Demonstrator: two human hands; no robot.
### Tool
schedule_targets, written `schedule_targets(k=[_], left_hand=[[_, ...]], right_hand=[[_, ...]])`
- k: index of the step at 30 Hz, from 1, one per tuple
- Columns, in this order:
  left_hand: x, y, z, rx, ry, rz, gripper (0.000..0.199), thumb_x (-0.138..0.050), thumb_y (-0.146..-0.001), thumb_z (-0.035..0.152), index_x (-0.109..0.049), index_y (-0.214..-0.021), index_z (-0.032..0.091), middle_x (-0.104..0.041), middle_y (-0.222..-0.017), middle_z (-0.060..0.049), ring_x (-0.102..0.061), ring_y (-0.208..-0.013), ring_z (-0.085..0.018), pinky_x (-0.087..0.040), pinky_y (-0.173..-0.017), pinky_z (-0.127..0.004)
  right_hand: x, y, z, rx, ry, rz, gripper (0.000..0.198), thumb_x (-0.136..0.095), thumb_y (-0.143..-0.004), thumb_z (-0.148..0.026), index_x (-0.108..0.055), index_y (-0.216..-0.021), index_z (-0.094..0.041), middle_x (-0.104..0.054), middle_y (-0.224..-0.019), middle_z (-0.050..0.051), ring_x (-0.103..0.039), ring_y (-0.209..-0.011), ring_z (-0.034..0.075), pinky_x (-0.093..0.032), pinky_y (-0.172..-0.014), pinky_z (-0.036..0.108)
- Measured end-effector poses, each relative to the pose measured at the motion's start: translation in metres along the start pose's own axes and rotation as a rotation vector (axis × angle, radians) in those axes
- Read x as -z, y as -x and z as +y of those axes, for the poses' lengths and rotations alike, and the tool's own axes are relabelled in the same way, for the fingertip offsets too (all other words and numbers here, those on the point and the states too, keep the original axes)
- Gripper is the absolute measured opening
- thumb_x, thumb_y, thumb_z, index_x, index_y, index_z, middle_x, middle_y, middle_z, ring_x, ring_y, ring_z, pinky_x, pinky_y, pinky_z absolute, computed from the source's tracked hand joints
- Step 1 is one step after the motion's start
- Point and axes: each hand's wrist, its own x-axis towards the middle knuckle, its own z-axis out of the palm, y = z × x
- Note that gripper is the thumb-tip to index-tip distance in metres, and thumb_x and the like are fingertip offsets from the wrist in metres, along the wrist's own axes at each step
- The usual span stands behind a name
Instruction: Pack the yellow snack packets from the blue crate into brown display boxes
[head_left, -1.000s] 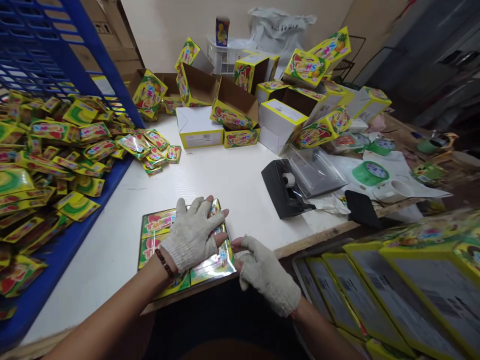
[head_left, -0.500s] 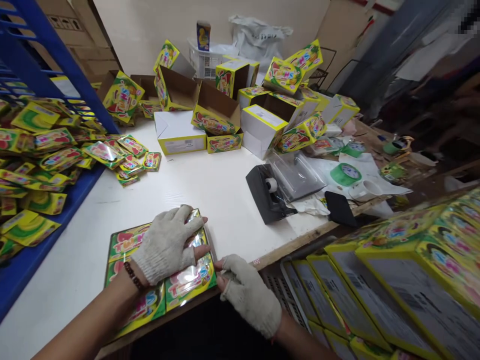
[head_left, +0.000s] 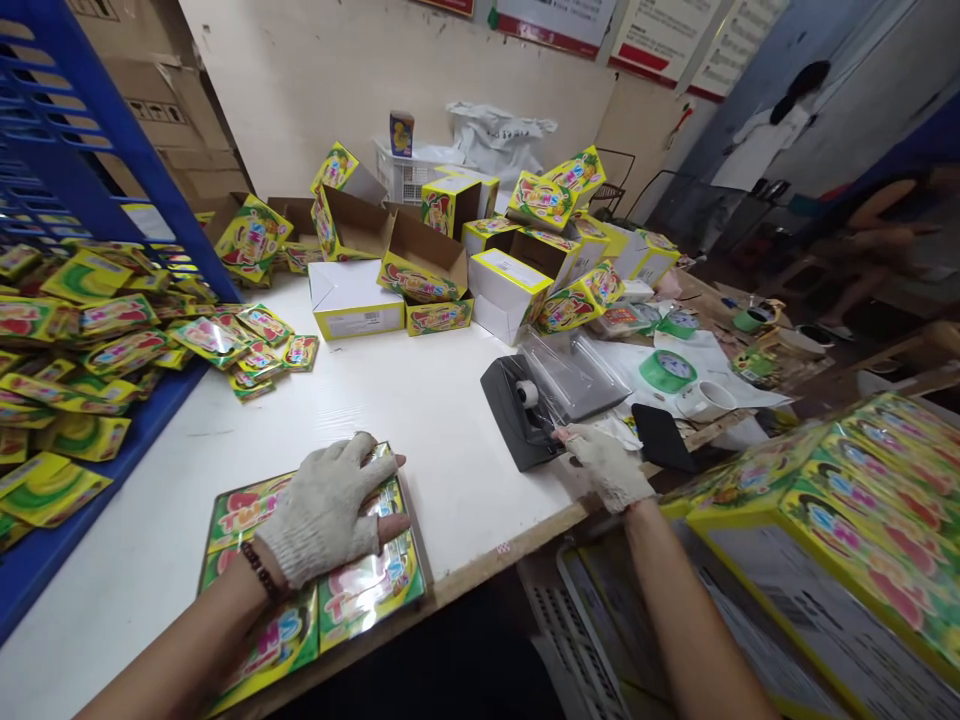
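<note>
Head view: your left hand [head_left: 322,515], in a pale fingerless glove, is resting palm down on the flat block of yellow-and-green packs [head_left: 371,590], its fingers lying spread and clamping nothing. That block is lying at the near edge of the white table [head_left: 427,400], and its top is shining under the light. Your right hand [head_left: 609,465], gloved the same way, is sitting at the front end of the black tape dispenser [head_left: 501,400], thumb and fingertips bunching close to it; whether they are pinching any tape, you cannot tell from here. A white tape roll [head_left: 527,393] is sitting in the dispenser, and a clear plastic stack [head_left: 592,385] is lying just beyond it. The black pad [head_left: 664,437] is lying beside your right hand, with the green tape roll [head_left: 667,370] resting farther back. On your left, the blue crate [head_left: 124,450] is holding a heap of small packs [head_left: 112,325], while open cartons [head_left: 425,250] are crowding the table's far side.
</note>
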Motion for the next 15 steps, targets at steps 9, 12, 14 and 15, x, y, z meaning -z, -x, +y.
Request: schedule_targets(k=[9,12,14,15], left_hand=[[0.002,0.001,0.003,-0.003,-0.019,0.004,0.059,-0.045,-0.084,0.065,-0.057,-0.126,0.026,-0.055,-0.113,-0.011,-0.055,-0.1,-0.031,-0.043,-0.08,-0.044],[0.001,0.001,0.002,-0.006,-0.027,0.013,0.058,-0.046,-0.084,0.065,-0.057,-0.126,0.026,-0.055,-0.114,-0.011,-0.055,-0.1,-0.031,-0.043,-0.079,-0.044],[0.0,0.001,0.002,-0.011,-0.025,0.018,0.058,-0.046,-0.084,0.064,-0.057,-0.126,0.026,-0.055,-0.114,-0.011,-0.055,-0.1,-0.031,-0.043,-0.08,-0.044],[-0.001,0.001,0.001,-0.013,-0.022,0.021,0.058,-0.046,-0.084,0.064,-0.057,-0.127,0.026,-0.055,-0.114,-0.011,-0.055,-0.1,-0.031,-0.042,-0.081,-0.044]], right_hand=[[-0.008,0.028,-0.003,0.11,-0.047,0.314,0.029,-0.056,-0.069,-0.048,-0.061,-0.066,-0.02,-0.063,-0.086,0.008,-0.054,-0.089,0.024,-0.04,-0.086,0.038],[-0.003,0.052,-0.002,0.01,-0.061,0.294,0.031,-0.055,-0.072,-0.05,-0.06,-0.067,-0.02,-0.059,-0.074,0.003,-0.052,-0.074,0.02,-0.041,-0.071,0.033],[-0.005,0.061,0.001,-0.08,-0.115,0.229,0.034,-0.056,-0.072,-0.053,-0.059,-0.065,-0.02,-0.056,-0.064,0.001,-0.049,-0.064,0.017,-0.039,-0.061,0.03],[-0.008,0.063,0.004,-0.12,-0.17,0.197,0.035,-0.056,-0.071,-0.054,-0.058,-0.064,-0.02,-0.055,-0.062,0.0,-0.048,-0.061,0.016,-0.038,-0.058,0.029]])
